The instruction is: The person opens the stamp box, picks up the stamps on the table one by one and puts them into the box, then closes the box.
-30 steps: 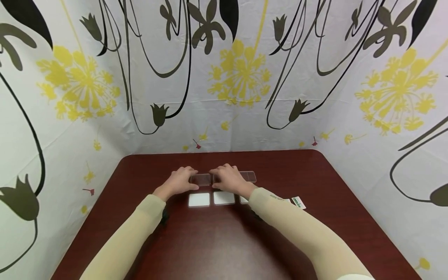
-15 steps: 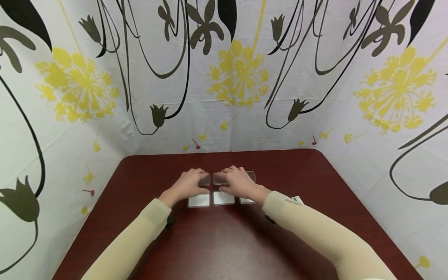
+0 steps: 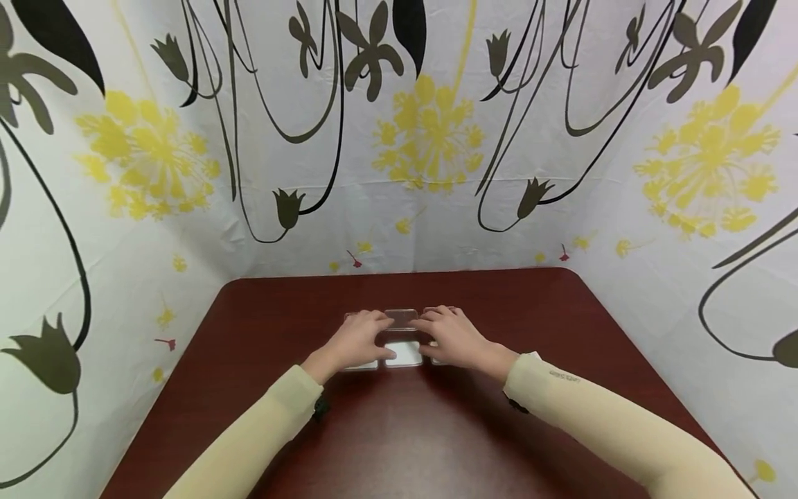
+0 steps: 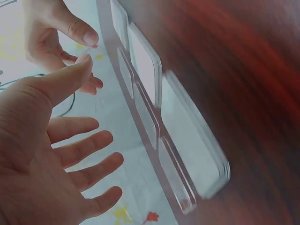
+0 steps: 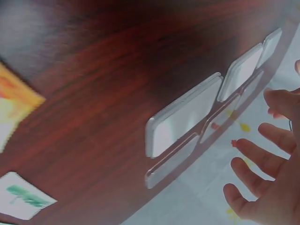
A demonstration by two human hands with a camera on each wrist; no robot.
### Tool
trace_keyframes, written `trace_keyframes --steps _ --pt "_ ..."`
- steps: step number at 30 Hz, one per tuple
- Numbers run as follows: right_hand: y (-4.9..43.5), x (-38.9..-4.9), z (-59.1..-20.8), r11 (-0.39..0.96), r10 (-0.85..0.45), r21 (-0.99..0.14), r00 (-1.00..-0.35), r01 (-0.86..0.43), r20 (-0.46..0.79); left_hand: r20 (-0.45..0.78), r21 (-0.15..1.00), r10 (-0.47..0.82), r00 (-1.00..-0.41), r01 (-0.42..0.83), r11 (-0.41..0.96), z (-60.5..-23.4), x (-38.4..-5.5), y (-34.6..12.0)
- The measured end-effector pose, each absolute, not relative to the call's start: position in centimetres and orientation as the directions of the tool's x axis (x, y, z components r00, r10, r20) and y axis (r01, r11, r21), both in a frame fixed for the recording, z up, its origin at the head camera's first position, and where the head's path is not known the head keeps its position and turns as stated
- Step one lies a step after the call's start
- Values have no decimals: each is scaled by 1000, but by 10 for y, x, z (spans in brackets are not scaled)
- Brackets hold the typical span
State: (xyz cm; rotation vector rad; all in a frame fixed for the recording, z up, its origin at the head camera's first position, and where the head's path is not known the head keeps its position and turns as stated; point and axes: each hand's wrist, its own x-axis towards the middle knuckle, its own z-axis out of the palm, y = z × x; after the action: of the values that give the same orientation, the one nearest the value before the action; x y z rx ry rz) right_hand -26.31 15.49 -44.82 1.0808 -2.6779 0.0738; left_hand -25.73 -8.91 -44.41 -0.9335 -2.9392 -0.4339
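Note:
Two rows of flat rectangular plastic cases lie on the table. The near row has three white ones, the middle white case (image 3: 404, 354) showing between my hands. Behind it is a row of three clear cases, including the middle clear case (image 3: 401, 319). My left hand (image 3: 355, 339) hovers over the left pair, fingers spread and holding nothing. Over the right pair hovers my right hand (image 3: 455, 336), also with loose, spread fingers and nothing in them. Each hand partly hides its pair in the head view. In the left wrist view the left white case (image 4: 192, 140) appears whole.
Right of the cases lie an orange-and-white packet (image 5: 16, 105) and a small white packet with green print (image 5: 26, 197), mostly hidden by my right sleeve (image 3: 561, 388) in the head view. A patterned cloth (image 3: 411, 229) hangs behind the dark red table (image 3: 399, 436).
Both hands have moved to the right along the rows, and the gap between them has widened. The cases stay where they were. My right sleeve now covers more of the packets.

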Motion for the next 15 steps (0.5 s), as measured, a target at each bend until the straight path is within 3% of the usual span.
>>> trace_keyframes --steps 15 --pt "212 -244 -463 772 -605 -10 -738 -636 299 137 277 563 -815 577 769 -462 -243 -37"
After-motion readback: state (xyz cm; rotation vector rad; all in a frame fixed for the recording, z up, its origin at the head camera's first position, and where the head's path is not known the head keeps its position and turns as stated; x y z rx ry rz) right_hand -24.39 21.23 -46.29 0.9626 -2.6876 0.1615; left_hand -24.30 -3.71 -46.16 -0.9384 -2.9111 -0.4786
